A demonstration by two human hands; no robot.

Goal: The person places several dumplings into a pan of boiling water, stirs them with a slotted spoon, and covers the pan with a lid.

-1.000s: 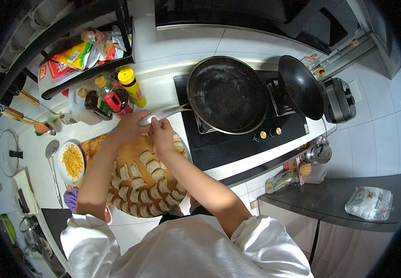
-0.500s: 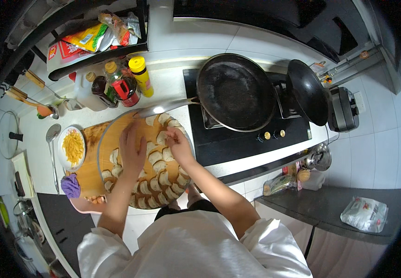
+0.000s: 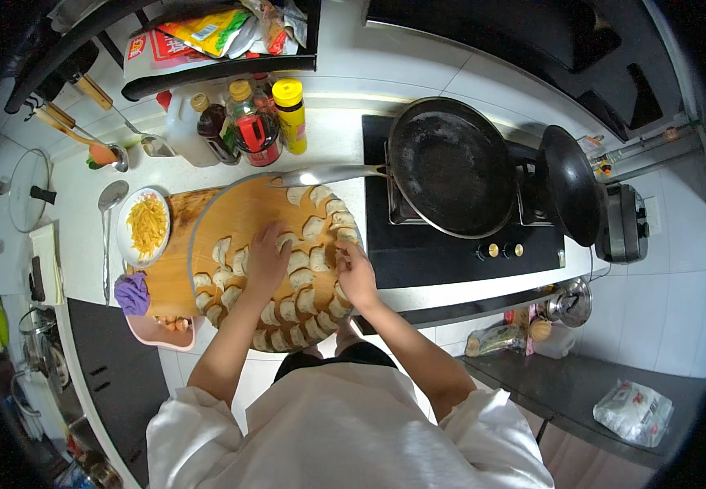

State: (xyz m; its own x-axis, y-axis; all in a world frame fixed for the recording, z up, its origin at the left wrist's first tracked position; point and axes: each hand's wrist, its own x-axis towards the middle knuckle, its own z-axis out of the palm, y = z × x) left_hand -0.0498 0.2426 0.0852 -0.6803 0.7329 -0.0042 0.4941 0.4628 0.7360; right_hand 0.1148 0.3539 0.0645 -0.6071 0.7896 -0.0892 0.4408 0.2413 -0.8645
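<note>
Rows of pale crescent dumplings (image 3: 298, 261) lie on a large round wooden-coloured board (image 3: 243, 204) with a grey rim. My left hand (image 3: 266, 265) is over the middle of the board, thumb and forefinger closed about one dumpling (image 3: 287, 239). At the board's right side, my right hand (image 3: 356, 275) has its fingers curled and pinched on another dumpling, which they partly hide. More dumplings lie under and beside both forearms.
A long-handled frying pan (image 3: 451, 167) sits on the black hob (image 3: 467, 261), its handle reaching over the board's far edge. A wok (image 3: 565, 183) stands right of it. Left are a plate (image 3: 131, 254) of yellow shreds, a purple cloth (image 3: 131, 293) and a skimmer (image 3: 107, 236). Bottles (image 3: 253, 147) stand behind.
The view has shifted, so the scene sits further right. My left hand has moved right and closed at a dumpling. My right hand has left one dumpling for another nearer the right rim.
</note>
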